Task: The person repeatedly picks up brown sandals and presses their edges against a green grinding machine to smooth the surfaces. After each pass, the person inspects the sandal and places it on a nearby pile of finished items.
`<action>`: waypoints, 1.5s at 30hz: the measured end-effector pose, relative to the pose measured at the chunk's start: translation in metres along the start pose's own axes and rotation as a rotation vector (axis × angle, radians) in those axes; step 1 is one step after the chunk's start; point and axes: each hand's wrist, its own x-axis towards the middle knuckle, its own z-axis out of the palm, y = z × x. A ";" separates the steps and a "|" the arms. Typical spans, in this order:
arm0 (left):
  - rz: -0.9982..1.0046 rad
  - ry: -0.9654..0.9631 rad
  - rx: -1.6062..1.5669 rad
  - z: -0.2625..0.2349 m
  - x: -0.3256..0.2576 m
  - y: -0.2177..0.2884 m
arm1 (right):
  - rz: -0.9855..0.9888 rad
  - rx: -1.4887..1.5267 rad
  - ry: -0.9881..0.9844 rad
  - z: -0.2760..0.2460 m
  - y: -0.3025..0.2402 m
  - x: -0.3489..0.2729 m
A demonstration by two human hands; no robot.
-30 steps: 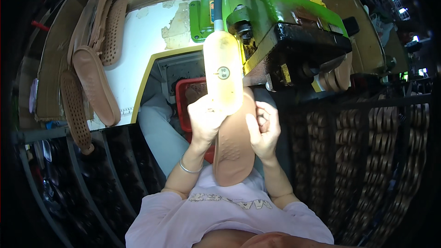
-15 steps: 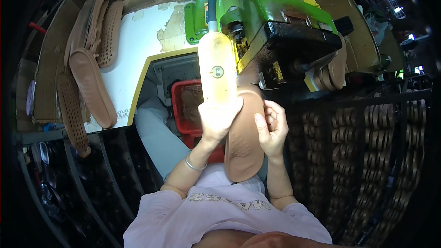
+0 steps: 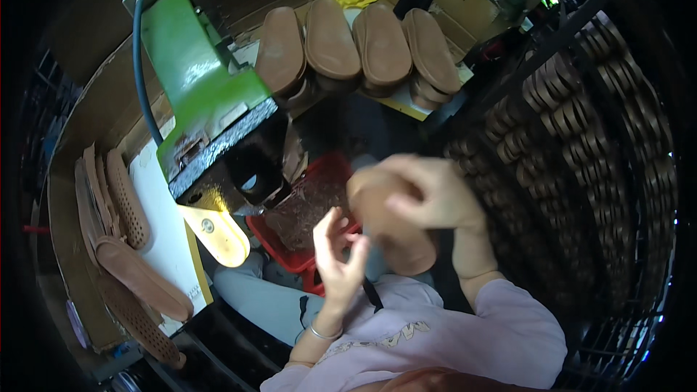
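Right grip (image 3: 443,192), a bare hand: clamped on a brown, elongated, round-ended shoe sole (image 3: 398,236), thumb laid over its face; both blurred. The sole is held at a slant, far end under the fingers, near end directed toward the lap. Left grip (image 3: 337,261), also bare, silvery bangle (image 3: 325,332) at the wrist: thumb and fingers spread apart, near the sole's left edge.

Just beyond the left grip, brownish scraps (image 3: 308,210) are contained in a red plastic bin (image 3: 328,167). Farther off on the left grip's side, a green-painted metal machine (image 3: 210,80) with a black head is seen, a yellow-white oblong lamp (image 3: 221,238) beneath it. Well left of both grips, smooth and perforated brown soles (image 3: 145,279) are laid along a white, yellow-edged worktop (image 3: 163,225). Well beyond the right grip, stacked brown soles (image 3: 383,47) are lined up; to its right, dark racks are filled with brown pieces (image 3: 559,112).
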 end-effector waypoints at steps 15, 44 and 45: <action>0.280 0.614 1.285 -0.216 -0.001 -0.041 | 0.452 1.005 0.921 0.002 0.163 0.119; 0.141 0.117 -0.128 -0.203 -0.053 0.007 | 0.688 1.369 -0.192 0.180 0.043 -0.038; 0.099 0.185 -0.353 -0.180 -0.039 0.002 | 0.730 1.399 -0.148 0.165 0.044 -0.051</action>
